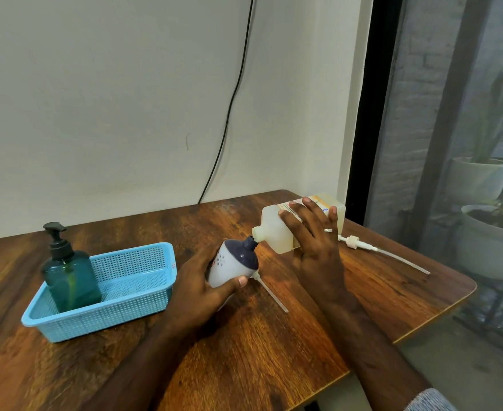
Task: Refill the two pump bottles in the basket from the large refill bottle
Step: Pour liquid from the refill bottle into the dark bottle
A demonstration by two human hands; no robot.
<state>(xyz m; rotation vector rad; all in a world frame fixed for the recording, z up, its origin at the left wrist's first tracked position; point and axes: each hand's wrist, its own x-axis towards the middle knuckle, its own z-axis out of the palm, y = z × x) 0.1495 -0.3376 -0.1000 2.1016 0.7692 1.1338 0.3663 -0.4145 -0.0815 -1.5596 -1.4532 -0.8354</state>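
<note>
The large translucent, cream-tinted plastic refill bottle (286, 226) is tipped on its side above the worktop, its long axis running from upper right down to lower left, its open neck pointing down-left and meeting the mouth of the small white pump bottle with a dark blue shoulder (235, 264); that small bottle leans the other way, base toward the person, mouth up and to the right; whether liquid is passing between the two necks is too fine to make out. The right hand (312, 238) lies over the refill bottle with fingers spread and curled round its labelled flank; the left hand (197, 284) grips the small bottle's white body, thumb across its lower side. Just beside the small bottle a removed pump with a thin clear dip tube (271, 293) lies flat; a second, larger white pump with its long tube (377, 250) lies behind the right hand. To the left a light blue perforated plastic basket (143, 295) holds a teal square pump bottle with a black pump head (69, 277), upright in its left end. All rest on a dark brown wooden worktop (244, 351) set against a plain pale wall, down which a black cable (229, 108) hangs; on the right a dark-framed window shows grey planters.
</note>
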